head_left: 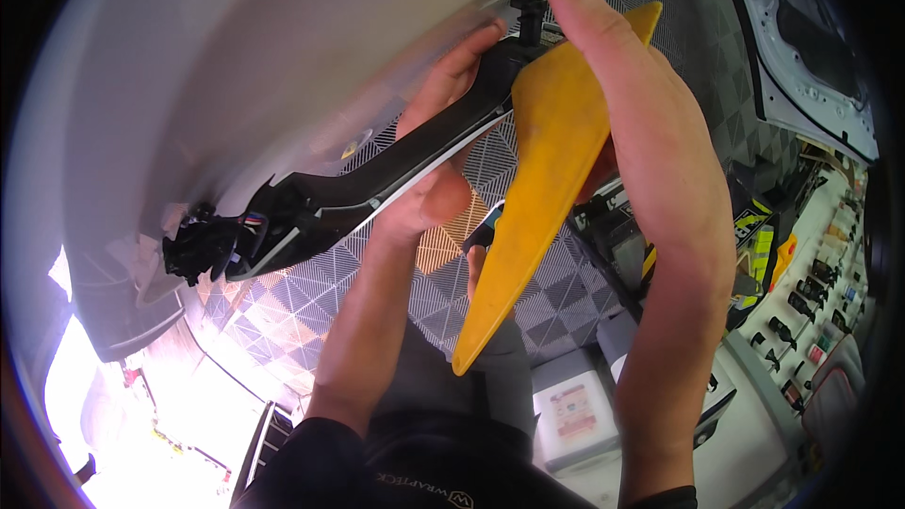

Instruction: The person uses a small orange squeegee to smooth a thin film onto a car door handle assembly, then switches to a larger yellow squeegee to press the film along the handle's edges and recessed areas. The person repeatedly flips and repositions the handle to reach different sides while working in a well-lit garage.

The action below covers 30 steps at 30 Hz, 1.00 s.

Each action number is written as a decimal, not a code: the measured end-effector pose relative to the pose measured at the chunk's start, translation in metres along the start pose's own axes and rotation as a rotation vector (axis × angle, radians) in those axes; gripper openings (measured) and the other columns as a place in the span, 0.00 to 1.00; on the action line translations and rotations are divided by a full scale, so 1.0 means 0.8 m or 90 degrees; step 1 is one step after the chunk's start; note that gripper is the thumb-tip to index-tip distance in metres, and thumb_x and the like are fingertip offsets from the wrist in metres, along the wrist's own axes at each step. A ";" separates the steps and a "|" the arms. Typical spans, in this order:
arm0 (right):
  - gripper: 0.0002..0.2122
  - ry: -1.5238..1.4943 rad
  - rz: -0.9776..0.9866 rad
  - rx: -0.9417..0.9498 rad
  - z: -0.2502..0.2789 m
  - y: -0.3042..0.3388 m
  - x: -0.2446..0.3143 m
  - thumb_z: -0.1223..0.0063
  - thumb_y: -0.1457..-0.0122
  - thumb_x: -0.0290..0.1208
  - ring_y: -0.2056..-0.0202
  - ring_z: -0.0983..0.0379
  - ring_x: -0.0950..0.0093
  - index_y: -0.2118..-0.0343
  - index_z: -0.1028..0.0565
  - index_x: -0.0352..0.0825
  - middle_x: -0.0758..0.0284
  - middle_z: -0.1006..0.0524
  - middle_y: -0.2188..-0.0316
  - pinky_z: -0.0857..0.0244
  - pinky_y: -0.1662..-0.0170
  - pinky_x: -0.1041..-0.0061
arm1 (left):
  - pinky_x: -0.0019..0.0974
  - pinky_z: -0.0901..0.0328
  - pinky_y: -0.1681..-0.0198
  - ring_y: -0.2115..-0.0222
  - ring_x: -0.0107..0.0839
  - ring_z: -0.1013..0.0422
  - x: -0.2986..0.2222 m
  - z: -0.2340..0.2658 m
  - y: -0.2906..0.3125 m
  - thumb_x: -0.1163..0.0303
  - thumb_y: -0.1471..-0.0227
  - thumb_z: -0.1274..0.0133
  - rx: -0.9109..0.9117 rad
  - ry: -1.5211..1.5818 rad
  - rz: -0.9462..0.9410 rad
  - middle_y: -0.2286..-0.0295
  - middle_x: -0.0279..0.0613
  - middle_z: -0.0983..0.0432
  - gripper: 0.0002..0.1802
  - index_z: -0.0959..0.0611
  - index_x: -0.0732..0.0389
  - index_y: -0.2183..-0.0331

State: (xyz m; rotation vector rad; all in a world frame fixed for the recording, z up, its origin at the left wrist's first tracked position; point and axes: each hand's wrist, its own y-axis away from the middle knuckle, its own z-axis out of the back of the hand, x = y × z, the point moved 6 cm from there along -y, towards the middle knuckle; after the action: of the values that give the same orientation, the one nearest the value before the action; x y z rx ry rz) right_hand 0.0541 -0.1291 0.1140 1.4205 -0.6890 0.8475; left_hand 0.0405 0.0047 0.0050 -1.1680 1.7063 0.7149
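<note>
Fingers of right hand [650,141] pinching smooth yellow plastic wedge [537,179], left hand [443,141] wrapped around glossy black trim strip [377,184].

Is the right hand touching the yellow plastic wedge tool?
Touching. The head view shows the right hand pressed along the edge of the yellow wedge tool, with its fingers wrapped behind it and no gap between them.

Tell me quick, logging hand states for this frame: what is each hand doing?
Left hand: closed around the black trim piece.
Right hand: holding the yellow wedge tool against the trim.
</note>
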 end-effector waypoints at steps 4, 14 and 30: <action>0.25 -0.024 -0.013 -0.014 0.001 0.002 -0.004 0.48 0.31 0.58 0.72 0.28 0.86 0.61 0.21 0.35 0.73 0.24 0.73 0.36 0.70 0.84 | 0.46 0.57 0.26 0.29 0.46 0.49 0.000 0.002 -0.004 0.15 0.64 0.41 0.007 0.022 -0.027 0.32 0.54 0.42 0.80 0.41 0.73 0.31; 0.19 -0.068 0.083 -0.175 -0.002 0.025 -0.011 0.43 0.30 0.47 0.74 0.31 0.85 0.67 0.23 0.32 0.74 0.24 0.74 0.36 0.69 0.81 | 0.50 0.42 0.34 0.37 0.47 0.35 0.029 -0.037 -0.014 0.27 0.58 0.34 -0.084 0.227 0.084 0.36 0.53 0.36 0.67 0.38 0.63 0.31; 0.17 0.033 0.176 -0.236 0.010 0.047 -0.027 0.36 0.38 0.38 0.74 0.21 0.55 0.58 0.28 0.30 0.58 0.21 0.72 0.27 0.70 0.60 | 0.56 0.31 0.45 0.42 0.64 0.31 0.084 -0.065 -0.064 0.32 0.48 0.39 -0.097 0.440 -0.041 0.37 0.70 0.37 0.52 0.33 0.53 0.33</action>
State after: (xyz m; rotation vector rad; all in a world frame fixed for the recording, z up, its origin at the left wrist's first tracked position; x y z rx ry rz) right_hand 0.0116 -0.1405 0.1177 0.9813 -0.9631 0.9121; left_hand 0.0606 -0.0848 -0.0334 -1.7022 2.1835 0.4243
